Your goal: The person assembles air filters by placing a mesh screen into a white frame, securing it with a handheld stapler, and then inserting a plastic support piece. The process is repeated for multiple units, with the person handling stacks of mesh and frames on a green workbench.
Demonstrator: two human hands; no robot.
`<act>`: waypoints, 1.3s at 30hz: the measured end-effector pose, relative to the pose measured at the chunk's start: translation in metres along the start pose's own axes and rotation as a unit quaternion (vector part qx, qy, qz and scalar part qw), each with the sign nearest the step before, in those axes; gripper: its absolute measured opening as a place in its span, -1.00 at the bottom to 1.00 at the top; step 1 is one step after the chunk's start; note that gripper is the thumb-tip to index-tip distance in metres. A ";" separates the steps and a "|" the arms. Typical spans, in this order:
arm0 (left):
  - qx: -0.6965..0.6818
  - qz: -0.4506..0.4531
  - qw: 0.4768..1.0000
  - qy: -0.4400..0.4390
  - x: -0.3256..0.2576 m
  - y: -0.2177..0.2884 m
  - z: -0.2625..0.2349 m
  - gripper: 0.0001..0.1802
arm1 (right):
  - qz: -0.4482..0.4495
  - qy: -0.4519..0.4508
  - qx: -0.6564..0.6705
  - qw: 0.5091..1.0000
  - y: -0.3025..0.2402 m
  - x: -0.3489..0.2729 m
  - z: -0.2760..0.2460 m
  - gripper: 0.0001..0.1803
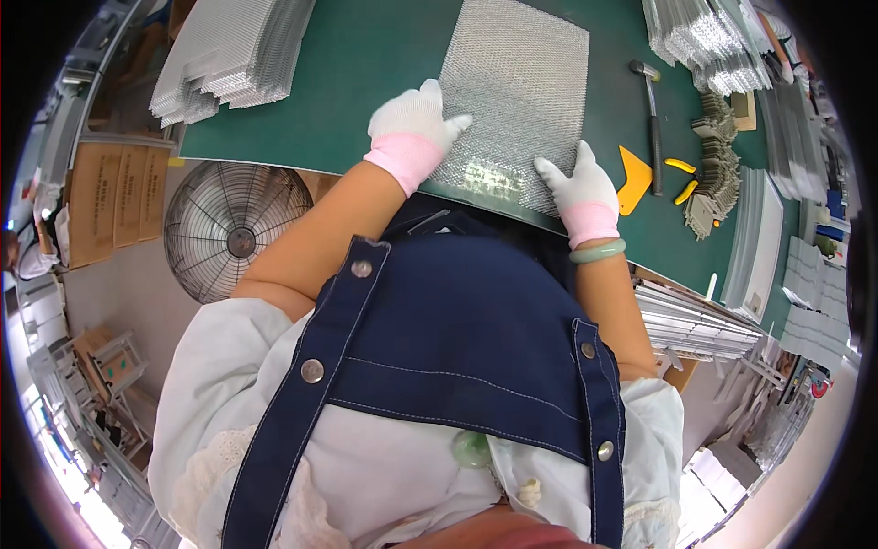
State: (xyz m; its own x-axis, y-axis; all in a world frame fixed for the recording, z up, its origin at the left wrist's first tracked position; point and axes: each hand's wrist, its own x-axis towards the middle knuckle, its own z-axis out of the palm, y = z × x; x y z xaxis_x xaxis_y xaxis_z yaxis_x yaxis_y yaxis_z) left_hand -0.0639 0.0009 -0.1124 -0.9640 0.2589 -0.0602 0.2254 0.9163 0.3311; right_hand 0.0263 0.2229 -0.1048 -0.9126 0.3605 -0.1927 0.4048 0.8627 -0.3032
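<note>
A silvery sheet of fine metal mesh (526,59) lies in front of me on the green tabletop, reaching toward its near edge. My left hand (416,133), in a white glove with a pink cuff, is at the sheet's left side. Its thumb stretches over the mesh, apart from the index finger. My right hand (583,190), gloved alike, is at the near right corner, thumb and index finger spread wide with the thumb at the mesh. The remaining fingers of both hands are partly hidden.
Right of the sheet lie a hammer (654,137), an orange scraper (634,180), yellow-handled pliers (684,190) and stacked small metal pieces (715,169). Mesh stacks stand at far left (242,55) and far right (704,41). A floor fan (240,240) stands left, beside cardboard boxes (114,197).
</note>
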 end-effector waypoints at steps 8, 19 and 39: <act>0.001 0.003 1.000 -0.019 0.000 -0.001 -0.004 -0.23 | -0.029 0.062 -0.023 0.997 -0.002 0.000 0.004 -0.24; 0.140 0.011 0.990 -0.006 -0.014 0.024 -0.030 -0.23 | -0.044 0.161 -0.192 0.967 -0.021 -0.016 -0.005 -0.36; -0.006 0.293 0.948 0.124 -0.118 0.016 -0.002 -0.56 | -0.019 0.441 -0.058 0.895 0.228 0.021 -0.059 -0.53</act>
State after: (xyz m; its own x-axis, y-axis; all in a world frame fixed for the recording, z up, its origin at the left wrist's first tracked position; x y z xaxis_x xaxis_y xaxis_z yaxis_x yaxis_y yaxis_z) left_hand 0.0532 -0.0159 -0.0979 -0.6778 0.6414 0.3594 0.7322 0.6333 0.2507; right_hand 0.0962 0.4480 -0.1228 -0.6368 0.4251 0.6433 0.4098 0.8933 -0.1846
